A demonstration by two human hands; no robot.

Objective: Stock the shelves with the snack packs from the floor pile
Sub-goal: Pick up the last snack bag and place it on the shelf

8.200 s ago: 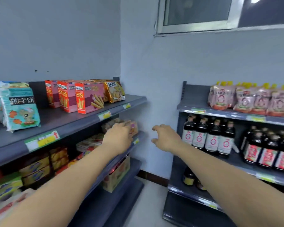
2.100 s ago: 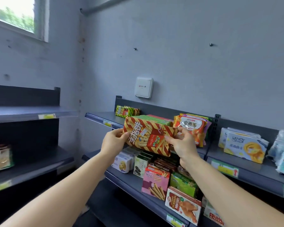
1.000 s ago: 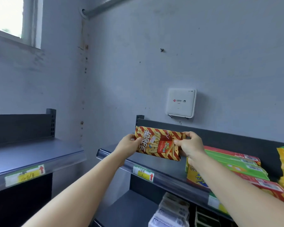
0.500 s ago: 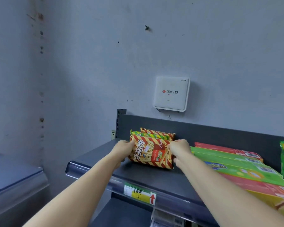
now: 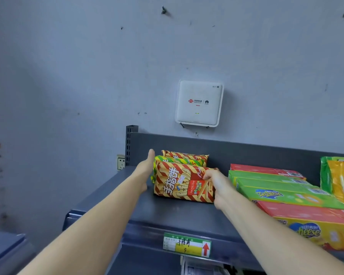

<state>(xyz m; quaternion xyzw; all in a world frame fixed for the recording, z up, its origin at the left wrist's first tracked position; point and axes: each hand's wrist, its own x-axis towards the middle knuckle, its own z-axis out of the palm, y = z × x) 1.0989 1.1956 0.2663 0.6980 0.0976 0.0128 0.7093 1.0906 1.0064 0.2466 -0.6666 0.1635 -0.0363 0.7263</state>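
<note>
Head view, held item: red-and-yellow striped biscuit-stick pack (image 5: 184, 185), standing on its long edge on the top shelf (image 5: 167, 213), front face toward me.
Head view, right hand (image 5: 216, 185): my fingers are curled over the pack's right end, pinching it; I judge this keeps it upright while I square it.
Head view, left hand (image 5: 146, 169): flat and extended, fingers straight, palm pressed to the pack's left end; it grips nothing and serves as a guide.
Head view, placement reason: the pack sits just in front of two like packs, a green-striped pack (image 5: 177, 160) and a rear red-striped pack (image 5: 185, 154), so it fronts that row above the price tag (image 5: 187, 245).
Head view, neighbours: cheese biscuit boxes (image 5: 286, 195) lie flat to the right, near my right wrist but apart from the pack.
Head view, wall: a white Wi-Fi unit (image 5: 200, 103) hangs above the shelf back.
Head view, hidden: the floor pile is out of frame; my right palm covers the pack's end seal; the rear packs show only their tops.
Head view, cut off: an orange-and-green bag (image 5: 340, 179) at the right edge; goods on the lower shelf are barely visible.
</note>
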